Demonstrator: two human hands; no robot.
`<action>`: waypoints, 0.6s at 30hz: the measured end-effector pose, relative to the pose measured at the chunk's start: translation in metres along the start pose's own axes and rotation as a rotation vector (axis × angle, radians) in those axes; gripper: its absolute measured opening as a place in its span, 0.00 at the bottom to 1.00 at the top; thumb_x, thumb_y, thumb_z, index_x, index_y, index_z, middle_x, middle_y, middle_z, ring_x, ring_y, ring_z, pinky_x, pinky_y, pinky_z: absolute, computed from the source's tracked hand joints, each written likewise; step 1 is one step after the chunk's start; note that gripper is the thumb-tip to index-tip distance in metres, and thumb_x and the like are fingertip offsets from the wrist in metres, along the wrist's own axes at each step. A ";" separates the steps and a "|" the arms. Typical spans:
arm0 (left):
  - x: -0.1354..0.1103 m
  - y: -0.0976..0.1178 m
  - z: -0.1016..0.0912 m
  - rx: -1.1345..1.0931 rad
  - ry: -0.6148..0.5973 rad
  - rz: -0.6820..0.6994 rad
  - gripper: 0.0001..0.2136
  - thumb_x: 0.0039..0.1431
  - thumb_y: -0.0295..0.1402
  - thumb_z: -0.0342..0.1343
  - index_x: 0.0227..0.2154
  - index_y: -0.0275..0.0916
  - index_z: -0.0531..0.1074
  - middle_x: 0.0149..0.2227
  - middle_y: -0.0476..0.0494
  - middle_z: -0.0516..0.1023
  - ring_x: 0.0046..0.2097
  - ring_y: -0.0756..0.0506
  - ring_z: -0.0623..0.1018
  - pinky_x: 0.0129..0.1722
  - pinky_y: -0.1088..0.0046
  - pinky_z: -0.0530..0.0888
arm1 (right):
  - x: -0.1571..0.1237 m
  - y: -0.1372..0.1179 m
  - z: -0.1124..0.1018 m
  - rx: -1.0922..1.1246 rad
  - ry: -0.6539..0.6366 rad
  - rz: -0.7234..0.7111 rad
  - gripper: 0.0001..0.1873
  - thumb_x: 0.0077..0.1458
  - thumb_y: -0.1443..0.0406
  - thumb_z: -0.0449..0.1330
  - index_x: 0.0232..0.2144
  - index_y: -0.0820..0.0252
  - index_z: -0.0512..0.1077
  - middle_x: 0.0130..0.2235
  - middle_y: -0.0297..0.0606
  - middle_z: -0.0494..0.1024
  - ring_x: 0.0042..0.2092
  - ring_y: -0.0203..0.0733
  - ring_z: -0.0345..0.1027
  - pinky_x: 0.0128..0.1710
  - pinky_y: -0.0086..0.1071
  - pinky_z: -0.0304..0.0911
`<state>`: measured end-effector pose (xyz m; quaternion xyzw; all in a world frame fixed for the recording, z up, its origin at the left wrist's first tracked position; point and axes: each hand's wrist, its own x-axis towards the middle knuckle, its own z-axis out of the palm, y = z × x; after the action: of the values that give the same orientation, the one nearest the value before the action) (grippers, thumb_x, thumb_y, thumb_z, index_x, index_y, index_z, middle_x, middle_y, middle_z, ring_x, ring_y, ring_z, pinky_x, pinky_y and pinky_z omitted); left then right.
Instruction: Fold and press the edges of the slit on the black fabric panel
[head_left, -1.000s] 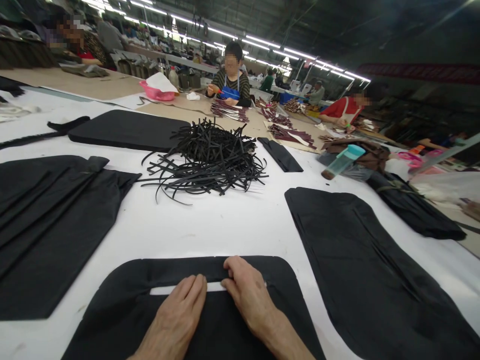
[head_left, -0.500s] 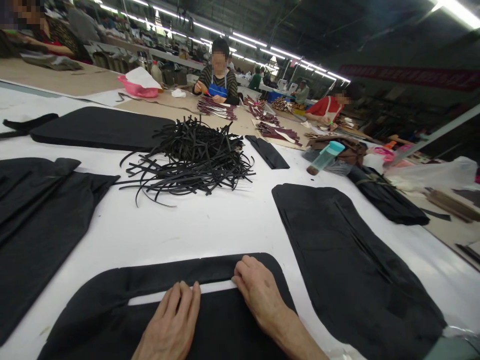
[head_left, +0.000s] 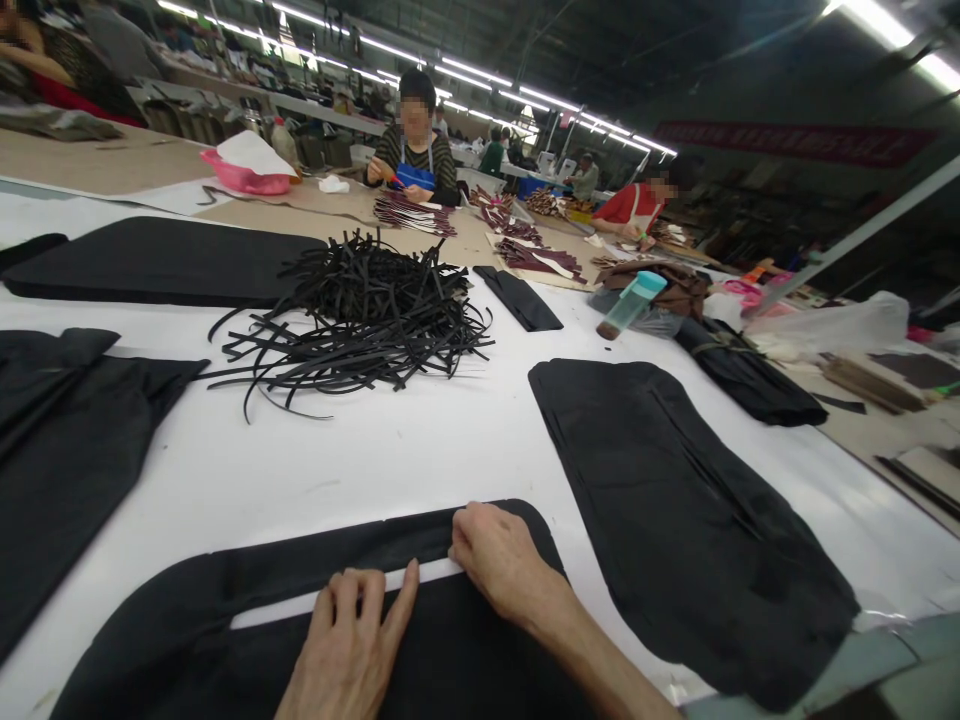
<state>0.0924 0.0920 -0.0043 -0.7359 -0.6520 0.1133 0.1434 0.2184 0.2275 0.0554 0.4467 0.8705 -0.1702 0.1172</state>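
A black leather-like panel (head_left: 465,650) with rounded corners lies in front of me, with a long slot across its upper part showing white. My left hand (head_left: 349,640) presses down below the slot, fingers spread and the forefinger reaching across the gap. At the slot's right end my right hand (head_left: 495,555) is closed, its curled fingers pinching the panel's edge; the fingertips are partly hidden. Right of this panel lies a stack of black panels (head_left: 675,500) with similar slits. Folded black material (head_left: 75,470) covers the left side of the table.
A heap of thin black strips (head_left: 375,310) sits beyond my hands, beside a thick black stack (head_left: 157,260). Farther right are a small black piece (head_left: 517,298), a blue-capped bottle (head_left: 632,305) and a black bundle (head_left: 750,370). Across the table a person (head_left: 416,150) handles maroon strips (head_left: 412,213).
My left forefinger has spread away from the other fingers along the slot. My right hand's fingers have curled tighter at the slot's edge. The whole view has shifted slightly.
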 end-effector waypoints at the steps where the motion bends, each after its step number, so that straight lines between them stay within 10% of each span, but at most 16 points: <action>1: 0.001 0.001 -0.001 -0.029 0.001 -0.014 0.24 0.57 0.26 0.46 0.58 0.45 0.59 0.36 0.36 0.72 0.37 0.37 0.73 0.37 0.57 0.70 | 0.000 0.000 -0.001 -0.001 -0.003 0.004 0.09 0.53 0.73 0.54 0.28 0.62 0.74 0.32 0.41 0.78 0.36 0.44 0.71 0.30 0.31 0.54; 8: 0.009 0.011 0.019 -0.209 0.231 0.060 0.19 0.54 0.27 0.46 0.49 0.37 0.70 0.51 0.38 0.69 0.52 0.40 0.65 0.52 0.62 0.63 | 0.000 -0.001 -0.004 0.015 -0.015 0.024 0.08 0.52 0.72 0.56 0.28 0.62 0.75 0.31 0.44 0.79 0.35 0.46 0.72 0.29 0.31 0.54; 18: 0.027 0.018 0.002 -0.160 0.114 0.069 0.25 0.52 0.20 0.45 0.54 0.40 0.64 0.44 0.40 0.72 0.44 0.40 0.71 0.43 0.63 0.70 | 0.000 0.032 0.016 0.152 0.083 -0.182 0.04 0.52 0.67 0.60 0.34 0.57 0.70 0.33 0.30 0.75 0.36 0.36 0.67 0.34 0.25 0.54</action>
<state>0.1115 0.1171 -0.0123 -0.7722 -0.6241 0.0237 0.1168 0.2457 0.2381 0.0347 0.3801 0.8961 -0.2269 0.0308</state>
